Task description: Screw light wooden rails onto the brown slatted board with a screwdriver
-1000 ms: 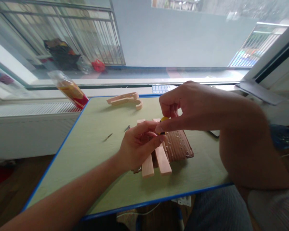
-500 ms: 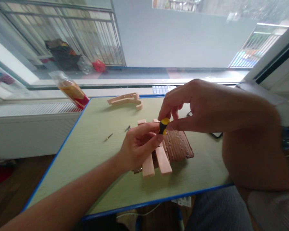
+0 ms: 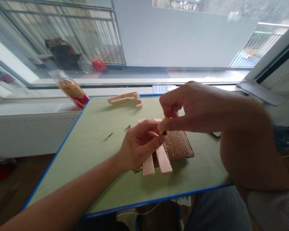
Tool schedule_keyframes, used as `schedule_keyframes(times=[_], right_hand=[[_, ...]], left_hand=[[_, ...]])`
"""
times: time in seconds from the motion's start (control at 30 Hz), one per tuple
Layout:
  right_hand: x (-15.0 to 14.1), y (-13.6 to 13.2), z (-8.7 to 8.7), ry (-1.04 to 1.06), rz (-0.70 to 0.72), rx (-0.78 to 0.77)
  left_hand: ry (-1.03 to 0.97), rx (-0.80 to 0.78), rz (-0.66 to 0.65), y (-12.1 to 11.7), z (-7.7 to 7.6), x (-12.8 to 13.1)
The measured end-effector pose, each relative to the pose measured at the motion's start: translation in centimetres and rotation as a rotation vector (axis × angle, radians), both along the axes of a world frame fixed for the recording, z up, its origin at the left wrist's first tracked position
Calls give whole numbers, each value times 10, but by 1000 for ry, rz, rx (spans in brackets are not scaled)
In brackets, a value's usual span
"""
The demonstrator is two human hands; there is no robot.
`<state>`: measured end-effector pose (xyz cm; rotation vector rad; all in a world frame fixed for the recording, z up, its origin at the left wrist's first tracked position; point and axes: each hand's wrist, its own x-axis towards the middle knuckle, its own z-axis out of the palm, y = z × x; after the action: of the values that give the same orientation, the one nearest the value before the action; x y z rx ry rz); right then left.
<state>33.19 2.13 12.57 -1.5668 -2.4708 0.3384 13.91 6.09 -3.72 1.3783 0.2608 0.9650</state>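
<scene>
Two pale wooden slats (image 3: 164, 159) lie side by side over a brown corrugated board (image 3: 179, 146) on the green table (image 3: 91, 154). My left hand (image 3: 138, 144) rests curled on the slats, its fingers closed around them near their far ends. My right hand (image 3: 185, 107) hovers just above, pinching the yellow and black handle of a small screwdriver (image 3: 163, 127) between thumb and fingers. The tool's shaft is hidden behind my left fingers.
A curved wooden piece (image 3: 126, 99) lies at the table's far edge. Two loose screws (image 3: 108, 136) (image 3: 127, 128) sit left of my hands. A plastic packet (image 3: 69, 88) leans at the far left corner. A dark flat object (image 3: 215, 134) peeks out under my right forearm.
My right fingers have shifted round the screwdriver handle, exposing it half a second ago and covering most of it again now. The left hand and slats have stayed put.
</scene>
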Motion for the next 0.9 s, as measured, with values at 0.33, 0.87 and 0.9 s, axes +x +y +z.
schedule_keyframes(times=[0.33,0.87,0.9], right_hand=[[-4,4,-7,-25,-19,3],[6,-6,6,79,145,-21],[6,-6,6,66,136,-17]], left_hand=[[35,-14,11,1,-5,1],[34,-30,8,2,-2,-4],[35,-22,15,2,-2,-4]])
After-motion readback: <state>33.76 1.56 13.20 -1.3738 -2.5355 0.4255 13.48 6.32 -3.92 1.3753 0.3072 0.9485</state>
